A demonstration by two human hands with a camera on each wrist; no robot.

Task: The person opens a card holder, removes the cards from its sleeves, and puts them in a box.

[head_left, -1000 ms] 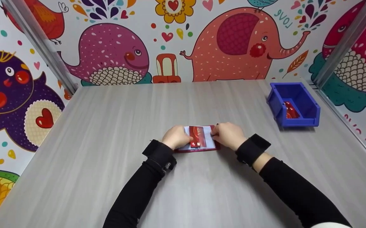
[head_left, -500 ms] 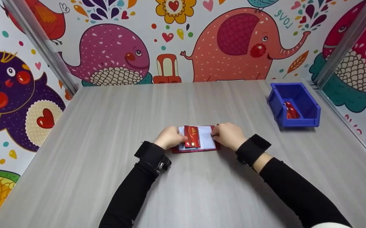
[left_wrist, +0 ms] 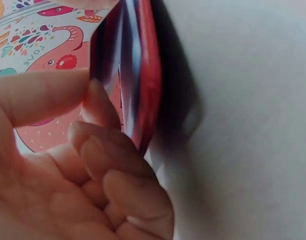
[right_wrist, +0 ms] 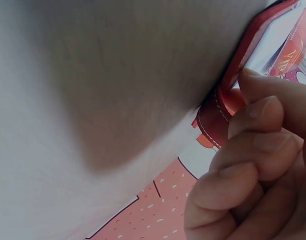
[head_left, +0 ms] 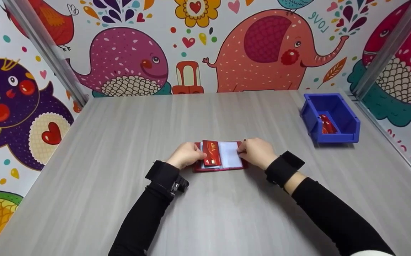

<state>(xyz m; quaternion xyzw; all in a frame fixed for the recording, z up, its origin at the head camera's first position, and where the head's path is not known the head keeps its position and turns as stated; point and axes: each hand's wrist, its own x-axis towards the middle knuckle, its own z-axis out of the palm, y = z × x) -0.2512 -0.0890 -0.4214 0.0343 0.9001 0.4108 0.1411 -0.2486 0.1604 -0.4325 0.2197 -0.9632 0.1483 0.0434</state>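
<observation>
A red card holder [head_left: 198, 170] with whitish clear sleeves lies opened on the table. Over its left half is a red card [head_left: 212, 153] with gold lettering, slightly tilted. My left hand [head_left: 185, 155] pinches the card's left edge between thumb and forefinger; in the left wrist view, the other fingers curl beside the holder's red edge. At the right side, my right hand [head_left: 257, 152] pinches the holder's edge. The right wrist view shows that thumb on the sleeve edge, near a stitched red strap [right_wrist: 214, 119]. The fingers hide part of the holder.
A blue bin [head_left: 330, 119] stands at the back right of the table, with red cards [head_left: 327, 124] inside. Behind the table [head_left: 138, 131] rises a wall printed with cartoon animals. Black bands are worn on both wrists.
My left hand has moved left, and the red card with it, from the holder's middle to its left half. More of the right sleeve shows. My right hand has stayed in place.
</observation>
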